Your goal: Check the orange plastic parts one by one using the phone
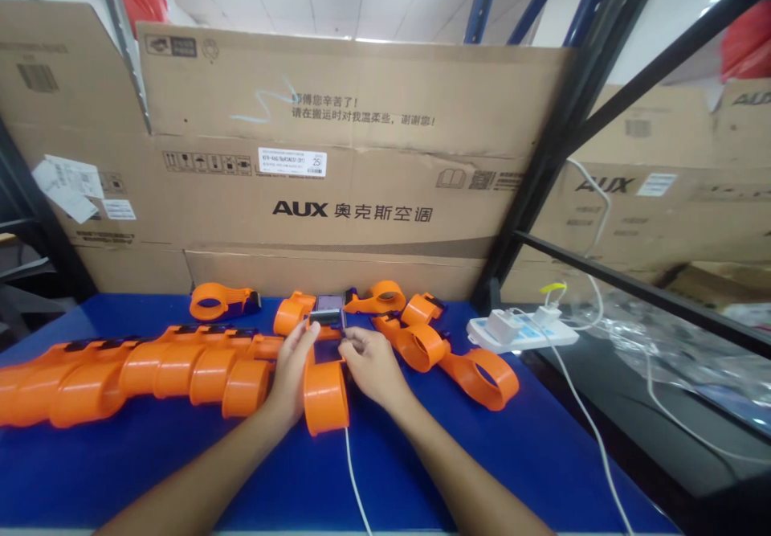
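My left hand and my right hand meet over an orange band lying on the blue table. Both hands have their fingers closed on a small dark device with a screen, set at the band's far end. A thin white cable runs from under the band toward me. A row of rolled orange bands lies just left of my left hand.
More orange bands lie loose to the right and behind. A white power strip with plugged chargers and white cables sits at the table's right edge. Large cardboard boxes stand behind, with a black rack frame to the right.
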Tool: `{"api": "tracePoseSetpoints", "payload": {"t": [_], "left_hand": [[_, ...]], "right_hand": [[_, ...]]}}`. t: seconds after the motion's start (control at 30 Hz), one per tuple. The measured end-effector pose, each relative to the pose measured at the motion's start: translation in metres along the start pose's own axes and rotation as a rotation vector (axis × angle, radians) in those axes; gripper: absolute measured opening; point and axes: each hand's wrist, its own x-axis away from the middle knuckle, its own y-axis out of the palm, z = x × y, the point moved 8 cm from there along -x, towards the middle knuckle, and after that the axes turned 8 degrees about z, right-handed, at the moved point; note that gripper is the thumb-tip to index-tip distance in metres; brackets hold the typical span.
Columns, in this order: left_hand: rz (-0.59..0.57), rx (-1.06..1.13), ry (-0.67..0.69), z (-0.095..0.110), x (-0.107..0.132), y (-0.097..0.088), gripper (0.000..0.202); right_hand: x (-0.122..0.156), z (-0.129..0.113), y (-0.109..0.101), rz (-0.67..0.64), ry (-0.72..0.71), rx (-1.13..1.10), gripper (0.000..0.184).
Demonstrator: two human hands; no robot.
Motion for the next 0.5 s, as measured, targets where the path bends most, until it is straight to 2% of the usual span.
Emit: {"api": "tracePoseSetpoints", "payload": {"t": [0.1, 0.27, 0.33, 0.4, 0.5], "left_hand": [[0.013, 0.077, -0.051, -0.004, -0.003, -0.003, 0.040], [-0.139, 0.153, -0.262, -0.006, -0.009, 0.004, 0.047], [-0.135, 0.162, -0.274, -0.002, -0.011, 0.002, 0.048], [-0.110, 0.198, -0.272, -0.001, -0.013, -0.001, 0.048], [-0.090, 0.217, -0.297, -0.010, -0.013, -0.001, 0.043]], "right_hand": [[0.001, 0.001, 0.000, 0.017, -0.041, 0.072, 0.020], [0.004, -0.006, 0.000, 0.001, -0.139, 0.230, 0.029], [0.001, -0.012, -0.010, 0.054, -0.191, 0.253, 0.039], [-0.005, -0.019, -0.030, 0.166, -0.252, 0.285, 0.044], [-0.016, -0.023, -0.057, 0.302, -0.310, 0.439, 0.047]]}}
